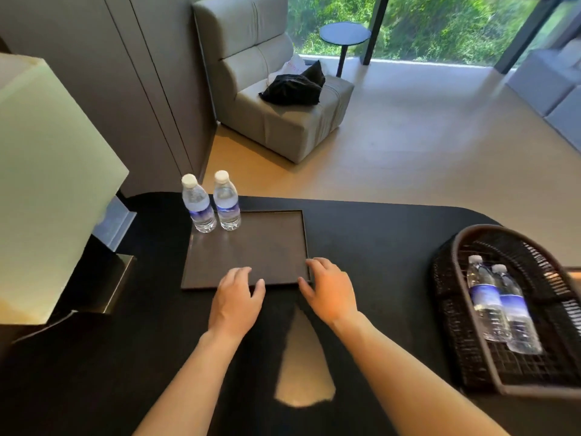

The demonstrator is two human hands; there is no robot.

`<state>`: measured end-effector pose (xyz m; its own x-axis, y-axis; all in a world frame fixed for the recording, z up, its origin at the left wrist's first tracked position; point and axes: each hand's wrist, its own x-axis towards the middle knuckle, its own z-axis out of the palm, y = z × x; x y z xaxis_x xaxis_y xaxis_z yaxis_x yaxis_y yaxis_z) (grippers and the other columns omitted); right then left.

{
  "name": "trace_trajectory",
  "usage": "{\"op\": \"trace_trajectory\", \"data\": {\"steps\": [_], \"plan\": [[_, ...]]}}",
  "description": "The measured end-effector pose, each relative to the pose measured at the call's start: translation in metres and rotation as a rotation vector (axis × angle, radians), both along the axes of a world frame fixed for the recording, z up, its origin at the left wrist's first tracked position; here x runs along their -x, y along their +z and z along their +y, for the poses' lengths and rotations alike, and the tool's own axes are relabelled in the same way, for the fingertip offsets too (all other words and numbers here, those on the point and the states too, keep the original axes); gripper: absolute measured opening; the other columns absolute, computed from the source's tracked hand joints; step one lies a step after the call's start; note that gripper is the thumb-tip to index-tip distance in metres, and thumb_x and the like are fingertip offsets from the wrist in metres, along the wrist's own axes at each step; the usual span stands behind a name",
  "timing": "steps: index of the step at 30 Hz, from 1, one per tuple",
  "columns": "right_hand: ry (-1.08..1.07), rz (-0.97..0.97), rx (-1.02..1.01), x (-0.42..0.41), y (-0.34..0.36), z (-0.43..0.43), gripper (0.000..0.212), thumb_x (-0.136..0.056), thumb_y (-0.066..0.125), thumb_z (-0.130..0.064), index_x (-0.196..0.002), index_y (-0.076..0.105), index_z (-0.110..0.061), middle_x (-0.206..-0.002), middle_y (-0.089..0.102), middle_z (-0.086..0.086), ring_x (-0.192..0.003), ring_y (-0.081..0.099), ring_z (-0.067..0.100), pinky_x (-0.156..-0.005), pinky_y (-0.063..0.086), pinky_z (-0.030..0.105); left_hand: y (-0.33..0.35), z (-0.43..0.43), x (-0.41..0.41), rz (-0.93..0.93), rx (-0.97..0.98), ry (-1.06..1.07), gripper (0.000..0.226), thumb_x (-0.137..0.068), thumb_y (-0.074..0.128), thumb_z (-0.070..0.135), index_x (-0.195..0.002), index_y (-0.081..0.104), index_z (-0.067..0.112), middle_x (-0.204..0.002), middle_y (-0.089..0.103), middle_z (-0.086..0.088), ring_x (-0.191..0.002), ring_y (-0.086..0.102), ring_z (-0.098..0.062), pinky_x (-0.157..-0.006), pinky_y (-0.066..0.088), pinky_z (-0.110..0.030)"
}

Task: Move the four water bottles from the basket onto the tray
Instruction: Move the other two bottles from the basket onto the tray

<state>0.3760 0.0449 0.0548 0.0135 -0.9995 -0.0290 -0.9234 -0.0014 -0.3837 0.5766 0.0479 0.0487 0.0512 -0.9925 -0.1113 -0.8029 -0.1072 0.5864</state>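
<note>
A flat dark square tray [267,247] lies on the black table. Two clear water bottles with white caps and blue labels stand upright in its far left corner, one [198,203] beside the other [226,201]. At the right, a dark woven basket [452,278] holds two more bottles lying side by side, one [484,297] next to the other [515,313]. My left hand [235,297] rests over the tray's near edge, fingers spread and holding nothing. My right hand [330,287] lies at the tray's near right corner, fingers apart.
A large pale lamp shade [47,184] on a dark base stands at the table's left. Beyond the table's far edge are a grey armchair [276,99] with a black bag on it, a small round side table [345,34] and a window.
</note>
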Motion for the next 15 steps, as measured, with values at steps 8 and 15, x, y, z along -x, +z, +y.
{"op": "trace_trajectory", "data": {"steps": [8, 15], "plan": [[-0.141, 0.088, 0.024, 0.124, 0.025, 0.128, 0.042, -0.099, 0.058, -0.044, -0.133, 0.067, -0.02, -0.133, 0.07, 0.001, -0.12, 0.067, 0.023, -0.097, 0.052, 0.042, 0.035, 0.094, 0.125, -0.156, -0.019, -0.233, 0.044, -0.1, 0.048, 0.047, -0.126, 0.064, 0.016, -0.119, 0.066, -0.001, -0.111, 0.063, -0.022, -0.087, 0.052, -0.037], [-0.306, 0.103, 0.026, 0.236, 0.042, 0.21, 0.036, -0.099, 0.054, -0.047, -0.118, 0.07, -0.02, -0.111, 0.074, 0.0, -0.104, 0.069, 0.023, -0.087, 0.054, 0.042, 0.046, 0.147, 0.241, -0.187, 0.035, -0.437, 0.035, -0.101, 0.048, 0.044, -0.113, 0.065, 0.016, -0.104, 0.066, 0.001, -0.093, 0.063, -0.016, -0.073, 0.043, -0.028]]}}
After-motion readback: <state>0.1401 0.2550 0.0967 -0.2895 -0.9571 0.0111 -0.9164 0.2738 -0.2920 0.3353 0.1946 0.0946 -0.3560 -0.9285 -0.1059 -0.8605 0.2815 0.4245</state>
